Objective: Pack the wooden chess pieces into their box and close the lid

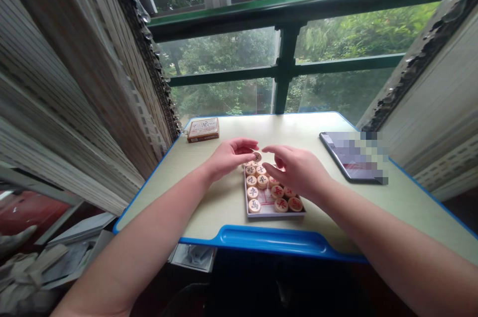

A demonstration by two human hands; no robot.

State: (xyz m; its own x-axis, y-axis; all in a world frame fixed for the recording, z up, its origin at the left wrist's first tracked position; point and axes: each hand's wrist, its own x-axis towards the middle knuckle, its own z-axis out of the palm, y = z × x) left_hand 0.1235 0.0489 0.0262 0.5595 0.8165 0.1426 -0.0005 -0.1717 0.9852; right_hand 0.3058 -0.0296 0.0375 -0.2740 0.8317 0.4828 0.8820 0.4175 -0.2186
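Observation:
A shallow box (276, 215) holds round wooden Chinese chess pieces, with black characters on the left and red ones on the right. My left hand (235, 155) hovers at the box's far left corner, thumb and fingers apart, its thumb tip beside a black chess piece (257, 157) that sits higher than its neighbours. Whether the thumb touches that piece I cannot tell. Over the right side of the box is my right hand (297, 167), its forefinger and thumb spread towards the same piece. It hides several red pieces beneath. Nearer me, a black chess piece (254, 205) and a red chess piece (295, 203) lie in the front corners.
The pale table (209, 197) has a blue rim and a blue front groove (276, 240). At its far left lies a small brown box (203, 129). A phone or tablet (347, 158) rests on the right. Curtains flank the table, and a green-framed window stands behind it.

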